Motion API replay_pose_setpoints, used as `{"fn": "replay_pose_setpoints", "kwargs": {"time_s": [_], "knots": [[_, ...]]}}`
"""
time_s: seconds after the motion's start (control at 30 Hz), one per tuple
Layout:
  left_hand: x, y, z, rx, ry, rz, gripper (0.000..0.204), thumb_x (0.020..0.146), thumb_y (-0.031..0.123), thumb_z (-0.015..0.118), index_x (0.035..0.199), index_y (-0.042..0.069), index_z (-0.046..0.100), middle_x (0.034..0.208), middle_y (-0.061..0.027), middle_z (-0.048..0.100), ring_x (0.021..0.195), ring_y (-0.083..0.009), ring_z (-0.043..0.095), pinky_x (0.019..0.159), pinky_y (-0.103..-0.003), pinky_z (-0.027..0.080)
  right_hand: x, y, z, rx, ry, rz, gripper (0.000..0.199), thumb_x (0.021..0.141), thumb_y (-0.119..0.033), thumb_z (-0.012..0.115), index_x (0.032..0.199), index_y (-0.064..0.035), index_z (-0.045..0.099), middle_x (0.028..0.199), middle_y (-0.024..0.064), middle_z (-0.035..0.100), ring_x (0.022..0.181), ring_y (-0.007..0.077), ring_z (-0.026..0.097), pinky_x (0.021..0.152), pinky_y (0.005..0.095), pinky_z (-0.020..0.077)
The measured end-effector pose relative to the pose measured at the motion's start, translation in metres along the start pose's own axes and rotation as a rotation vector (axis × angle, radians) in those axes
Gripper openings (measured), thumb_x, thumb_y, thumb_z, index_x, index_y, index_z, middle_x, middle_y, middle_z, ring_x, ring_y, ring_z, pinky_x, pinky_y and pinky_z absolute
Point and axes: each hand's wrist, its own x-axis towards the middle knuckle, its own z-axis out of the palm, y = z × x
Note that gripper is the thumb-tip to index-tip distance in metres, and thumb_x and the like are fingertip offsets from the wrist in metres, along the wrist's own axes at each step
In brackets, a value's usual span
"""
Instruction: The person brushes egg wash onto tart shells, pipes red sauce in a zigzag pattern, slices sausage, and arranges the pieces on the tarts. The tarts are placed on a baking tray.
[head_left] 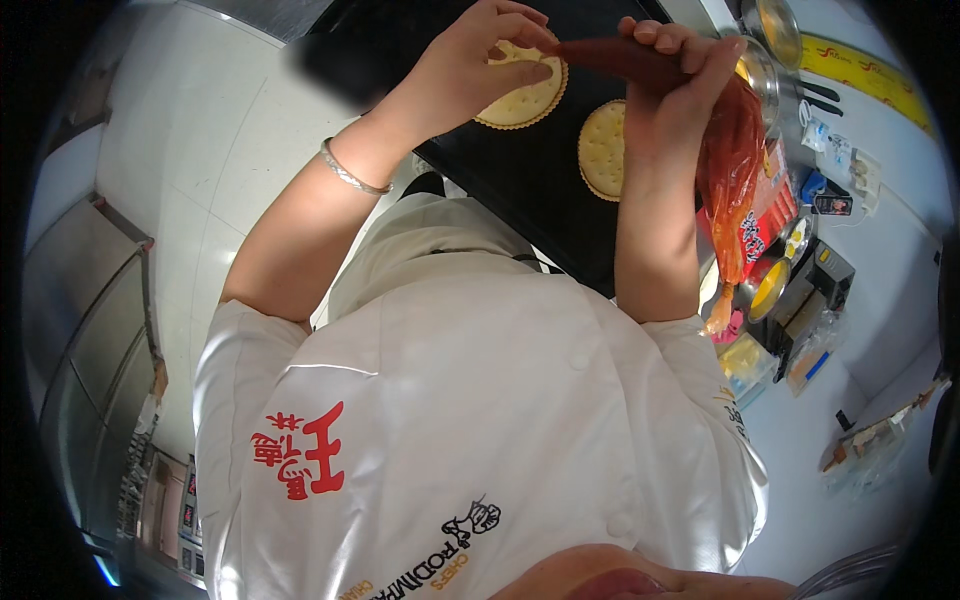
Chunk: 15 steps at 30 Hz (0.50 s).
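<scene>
My right hand [685, 85] is wrapped round a piping bag [610, 58] with a dark red-brown filling. Its narrow tip points left, and the bag's slack, twisted rear part drapes down beside my right forearm. Over a round pale pastry disc [525, 100] with a crimped edge and pricked holes, my left hand [475, 60] is held with thumb and forefinger apart. The forefinger is at the bag's tip; whether they touch I cannot tell. A second pastry disc [602, 150] lies to the right, partly hidden by my right wrist. Both discs rest on a black tray [500, 185].
On the right counter stand metal bowls, one with yellow contents [768, 290], a digital scale [830, 270], a red package [775, 205] and plastic bags. Black-handled tools [822, 98] lie near a yellow strip [865, 80]. Pale floor tiles [205, 170] and metal cabinets [95, 370] are at left.
</scene>
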Motion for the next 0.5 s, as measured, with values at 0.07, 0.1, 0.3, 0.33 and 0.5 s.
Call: {"fn": "replay_pose_setpoints", "kwargs": {"time_s": [0.07,0.1,0.3,0.33,0.5], "knots": [[0.002,-0.008,0.004,-0.039,0.017,-0.132,0.024,0.08,0.006,0.073,0.101,0.005,0.062,0.114,-0.0092,0.054,0.099,-0.0238,0.058,0.083,-0.03,0.047,-0.001,0.0,0.003,-0.012,-0.005,0.002,0.047,0.1,-0.05,0.042,0.07,-0.0133,0.039,0.072,0.0053,0.054,0.079,0.0248,0.058,0.09,0.0505,0.0459],[0.001,-0.009,0.003,-0.06,-0.035,-0.153,0.023,0.085,0.013,0.069,0.105,0.005,0.063,0.115,-0.0105,0.057,0.101,-0.0244,0.058,0.087,-0.03,0.047,-0.001,0.0,0.004,-0.018,-0.007,0.003,0.048,0.1,-0.05,0.042,0.07,-0.0132,0.039,0.072,0.0054,0.054,0.079,0.0248,0.058,0.09,0.0505,0.0459],[-0.006,-0.017,0.0,-0.504,-0.15,-0.309,0.03,0.094,0.03,0.061,0.113,0.007,0.066,0.111,-0.0095,0.064,0.105,-0.0235,0.059,0.095,-0.029,0.044,-0.002,0.001,0.003,0.0,-0.024,0.003,0.048,0.099,-0.051,0.044,0.069,-0.0134,0.04,0.071,0.005,0.055,0.079,0.0242,0.059,0.09,0.0506,0.0463],[-0.007,-0.012,0.007,-0.363,-0.094,-0.272,0.029,0.095,0.028,0.06,0.114,0.006,0.066,0.11,-0.0095,0.064,0.104,-0.0229,0.059,0.094,-0.028,0.045,-0.002,0.001,0.003,0.002,-0.017,0.007,0.048,0.098,-0.051,0.044,0.069,-0.0134,0.04,0.071,0.0049,0.055,0.078,0.0241,0.059,0.09,0.0506,0.0463],[-0.01,0.007,0.015,0.218,0.14,0.216,0.029,0.078,0.003,0.073,0.103,0.005,0.058,0.108,-0.0117,0.056,0.097,-0.0272,0.058,0.083,-0.032,0.048,-0.004,0.001,0.002,-0.014,0.014,0.017,0.048,0.097,-0.052,0.047,0.069,-0.0136,0.04,0.071,0.0045,0.055,0.078,0.024,0.059,0.091,0.0506,0.0464]]}}
